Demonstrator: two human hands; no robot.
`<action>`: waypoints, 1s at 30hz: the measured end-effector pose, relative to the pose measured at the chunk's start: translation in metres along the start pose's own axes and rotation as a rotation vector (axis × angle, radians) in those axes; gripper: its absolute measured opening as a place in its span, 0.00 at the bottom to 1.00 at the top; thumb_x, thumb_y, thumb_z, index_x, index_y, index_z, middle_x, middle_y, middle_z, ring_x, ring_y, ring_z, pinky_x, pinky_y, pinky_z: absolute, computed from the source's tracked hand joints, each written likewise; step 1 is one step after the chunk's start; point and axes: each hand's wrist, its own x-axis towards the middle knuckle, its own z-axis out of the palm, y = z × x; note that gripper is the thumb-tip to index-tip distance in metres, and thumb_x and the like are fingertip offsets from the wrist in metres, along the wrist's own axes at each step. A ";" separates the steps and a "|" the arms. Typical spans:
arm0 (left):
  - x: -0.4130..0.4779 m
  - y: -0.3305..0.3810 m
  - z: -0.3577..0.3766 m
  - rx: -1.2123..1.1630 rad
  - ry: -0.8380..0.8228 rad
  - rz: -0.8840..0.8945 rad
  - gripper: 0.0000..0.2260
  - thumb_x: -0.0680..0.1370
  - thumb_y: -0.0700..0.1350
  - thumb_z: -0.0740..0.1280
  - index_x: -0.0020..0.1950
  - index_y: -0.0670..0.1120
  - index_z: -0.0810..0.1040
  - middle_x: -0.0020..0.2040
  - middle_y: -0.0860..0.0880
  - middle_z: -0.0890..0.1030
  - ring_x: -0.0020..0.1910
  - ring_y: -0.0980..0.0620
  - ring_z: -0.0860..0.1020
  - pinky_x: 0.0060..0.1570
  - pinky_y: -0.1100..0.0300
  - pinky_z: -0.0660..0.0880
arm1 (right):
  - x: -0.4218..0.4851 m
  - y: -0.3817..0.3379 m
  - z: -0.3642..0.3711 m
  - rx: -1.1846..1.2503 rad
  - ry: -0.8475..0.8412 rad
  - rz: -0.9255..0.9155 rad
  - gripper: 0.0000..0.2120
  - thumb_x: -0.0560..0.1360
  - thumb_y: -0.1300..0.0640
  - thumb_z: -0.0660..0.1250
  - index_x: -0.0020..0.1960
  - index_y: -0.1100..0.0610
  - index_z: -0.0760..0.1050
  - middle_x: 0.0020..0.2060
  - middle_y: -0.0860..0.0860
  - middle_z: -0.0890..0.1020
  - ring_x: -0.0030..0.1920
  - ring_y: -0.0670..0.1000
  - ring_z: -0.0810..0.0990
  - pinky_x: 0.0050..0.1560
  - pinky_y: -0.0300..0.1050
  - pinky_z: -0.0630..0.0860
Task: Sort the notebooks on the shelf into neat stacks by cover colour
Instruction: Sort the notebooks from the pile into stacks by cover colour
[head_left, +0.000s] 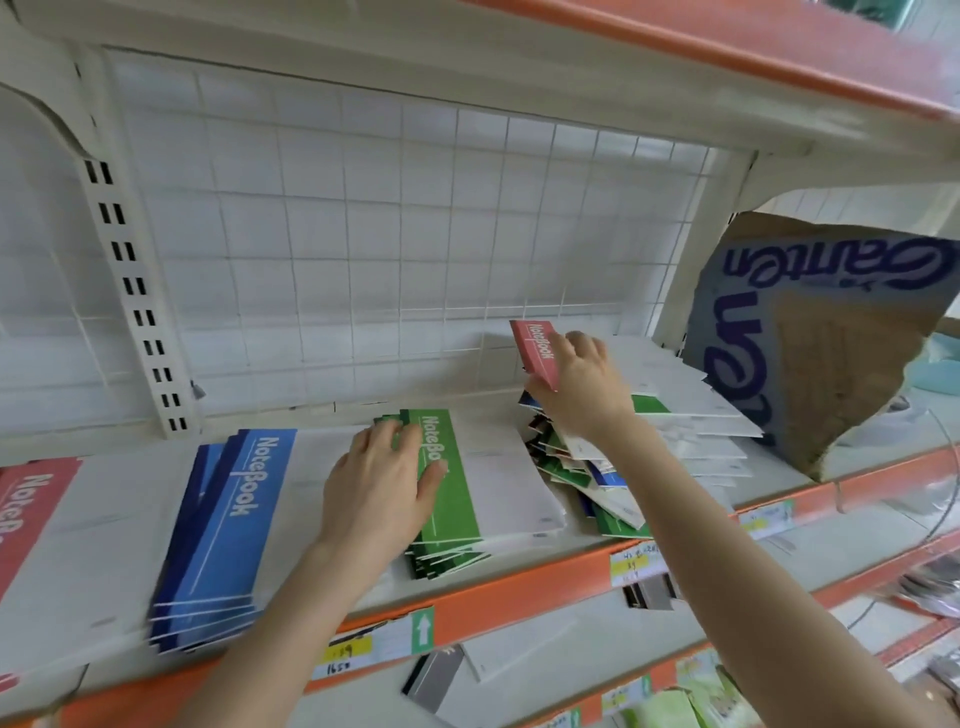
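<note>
On the white shelf lie three sorted stacks: red notebooks at the far left, blue notebooks beside them, green notebooks in the middle. My left hand rests flat with spread fingers on the green stack's left side. To the right sits a messy mixed pile of notebooks. My right hand grips a red notebook by its edge and holds it tilted up above that pile.
A torn cardboard box with blue lettering leans at the right end of the shelf. A white wire grid backs the shelf, and an upper shelf hangs overhead. Orange price rails and lower shelves with goods run below.
</note>
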 end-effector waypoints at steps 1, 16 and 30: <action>0.001 0.005 0.001 -0.022 0.001 -0.008 0.17 0.74 0.48 0.70 0.57 0.38 0.78 0.51 0.40 0.80 0.50 0.38 0.78 0.38 0.50 0.76 | 0.005 0.005 0.003 -0.050 -0.110 0.011 0.29 0.77 0.45 0.58 0.72 0.59 0.58 0.67 0.59 0.65 0.69 0.60 0.60 0.66 0.56 0.62; 0.010 0.044 -0.004 -0.201 -0.061 -0.096 0.21 0.80 0.53 0.56 0.70 0.45 0.67 0.66 0.48 0.73 0.64 0.49 0.71 0.55 0.56 0.71 | -0.005 0.011 0.006 -0.206 0.037 -0.104 0.11 0.79 0.63 0.56 0.59 0.64 0.68 0.50 0.59 0.80 0.46 0.60 0.80 0.38 0.45 0.68; 0.020 0.049 -0.015 -1.984 -0.097 -1.051 0.09 0.76 0.29 0.54 0.44 0.40 0.70 0.40 0.43 0.74 0.37 0.48 0.76 0.41 0.57 0.75 | -0.053 0.023 0.000 0.223 0.148 -0.642 0.30 0.79 0.42 0.45 0.57 0.61 0.78 0.51 0.56 0.82 0.49 0.57 0.82 0.45 0.45 0.77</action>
